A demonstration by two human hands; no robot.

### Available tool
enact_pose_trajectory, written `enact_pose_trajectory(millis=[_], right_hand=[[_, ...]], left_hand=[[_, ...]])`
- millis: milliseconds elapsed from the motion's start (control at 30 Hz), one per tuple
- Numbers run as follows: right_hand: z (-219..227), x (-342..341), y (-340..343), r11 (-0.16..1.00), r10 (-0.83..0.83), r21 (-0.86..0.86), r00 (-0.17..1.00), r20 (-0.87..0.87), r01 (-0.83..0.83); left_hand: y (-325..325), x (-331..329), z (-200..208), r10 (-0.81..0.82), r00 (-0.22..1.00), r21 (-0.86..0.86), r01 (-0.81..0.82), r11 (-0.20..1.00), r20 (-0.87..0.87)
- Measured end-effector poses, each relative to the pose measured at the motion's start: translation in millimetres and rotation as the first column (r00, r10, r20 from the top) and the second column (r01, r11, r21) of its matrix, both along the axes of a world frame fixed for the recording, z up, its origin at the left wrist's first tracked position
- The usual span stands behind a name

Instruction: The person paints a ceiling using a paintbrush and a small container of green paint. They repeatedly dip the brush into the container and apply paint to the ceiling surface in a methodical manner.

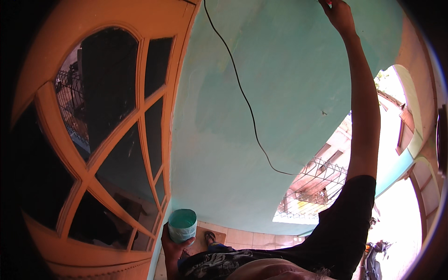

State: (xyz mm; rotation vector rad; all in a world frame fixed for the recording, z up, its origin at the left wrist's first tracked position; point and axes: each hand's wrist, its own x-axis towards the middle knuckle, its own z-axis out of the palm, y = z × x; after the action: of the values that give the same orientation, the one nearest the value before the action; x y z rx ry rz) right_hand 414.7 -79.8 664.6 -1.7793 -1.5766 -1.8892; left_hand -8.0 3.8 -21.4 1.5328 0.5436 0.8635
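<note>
My left hand [173,248] is wrapped round a small round tub [182,233] with a pale, paint-smeared outside. Teal paint shows inside the tub, which I hold upright low by the door. Stretched high to the upper right, my right hand [342,18] is closed near the wall. A bit of something red [329,2] shows at its fingers; the picture's top edge cuts off the rest, so I cannot tell its kind. The wall [214,154] before me is teal, with patches of slightly different shade.
A black cable [242,93] hangs down across the wall. To the left stands an orange door frame [84,175] with dark glass panes. Lower right is an opening with a metal grille [322,170]. Floor tiles [261,239] and a sandalled foot [210,238] show below.
</note>
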Motion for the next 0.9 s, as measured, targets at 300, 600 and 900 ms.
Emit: enact_pose_trajectory(millis=[300, 600, 900], right_hand=[[-151.6, 42.1, -31.1, 0.965, -0.101, -0.216, 0.969, 0.227, 0.151], [-56.8, 7.1, -49.3, 0.997, -0.005, 0.076, 0.992, 0.127, -0.005], [-99.8, 57.8, -38.4, 0.988, -0.087, -0.118, 0.993, 0.084, 0.096]], left_hand=[[10.3, 0.6, -1.5, 0.012, 1.000, -0.023, -0.011, 1.000, 0.023], [12.8, 3.9, 13.8, -0.057, 0.998, -0.042, 0.059, 0.997, 0.040], [2.0, 12.8, 8.1, -0.103, 0.994, -0.012, 0.103, 0.995, 0.033]])
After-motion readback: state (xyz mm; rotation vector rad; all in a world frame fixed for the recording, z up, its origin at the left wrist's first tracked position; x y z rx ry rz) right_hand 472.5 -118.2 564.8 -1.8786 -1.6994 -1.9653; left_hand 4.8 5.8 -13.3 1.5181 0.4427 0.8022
